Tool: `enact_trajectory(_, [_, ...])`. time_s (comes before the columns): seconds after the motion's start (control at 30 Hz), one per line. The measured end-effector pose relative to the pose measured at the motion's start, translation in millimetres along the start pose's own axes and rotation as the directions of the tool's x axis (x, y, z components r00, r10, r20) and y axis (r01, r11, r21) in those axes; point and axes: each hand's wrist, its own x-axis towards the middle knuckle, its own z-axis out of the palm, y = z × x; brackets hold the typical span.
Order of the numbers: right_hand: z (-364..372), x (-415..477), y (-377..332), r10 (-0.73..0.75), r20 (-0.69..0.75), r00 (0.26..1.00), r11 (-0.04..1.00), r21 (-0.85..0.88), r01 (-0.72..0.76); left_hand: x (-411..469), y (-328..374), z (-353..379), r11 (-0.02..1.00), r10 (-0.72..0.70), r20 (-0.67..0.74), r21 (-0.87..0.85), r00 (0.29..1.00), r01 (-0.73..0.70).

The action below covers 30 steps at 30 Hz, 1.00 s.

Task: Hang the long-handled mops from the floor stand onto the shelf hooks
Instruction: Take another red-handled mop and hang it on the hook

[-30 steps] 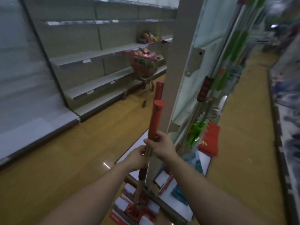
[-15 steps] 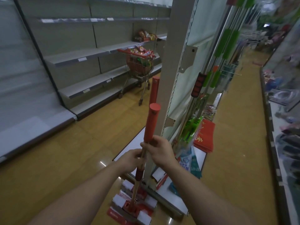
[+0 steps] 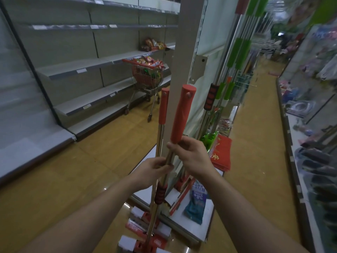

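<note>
Shop aisle, two red-handled mops; left hand and right hand grip the nearer.

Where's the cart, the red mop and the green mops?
cart (image 3: 145, 79): head view, on its wire basket.
red mop (image 3: 182, 114): head view, middle of its red top sleeve.
green mops (image 3: 238, 53): head view, on a green sleeve.

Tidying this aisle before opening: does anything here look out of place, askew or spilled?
Nothing looks spilled or broken. A blue pack and red packets lie loose at the foot of the hanging mops, and a full shopping cart stands beside bare shelves. The mop tilts, but the left hand and right hand grip it.
</note>
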Motion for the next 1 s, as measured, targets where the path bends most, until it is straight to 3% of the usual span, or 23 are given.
enact_trajectory(0.33, [-50.3,-24.7,-26.9,-0.048,0.001,0.999,0.998,0.038,0.048,-3.1,50.4,37.8,0.99,0.032,-0.041,-0.133,0.999,-0.038])
enact_trajectory(0.53, [-108.9,-41.7,-31.5,-0.097,0.074,0.992,0.994,0.05,0.094,-14.1,101.4,85.6,0.986,0.042,-0.078,-0.158,0.996,-0.054])
enact_trajectory(0.77, [-200.3,-61.7,-53.7,-0.203,0.201,0.958,0.979,0.03,0.201,-24.4,170.7,157.2,0.998,0.065,-0.293,0.037,0.954,-0.056])
enact_trajectory(1.0, [-273.4,-74.7,-79.5,-0.287,0.218,0.933,0.955,-0.006,0.296,-19.5,232.3,210.9,0.989,0.15,-0.377,0.067,0.914,-0.134])
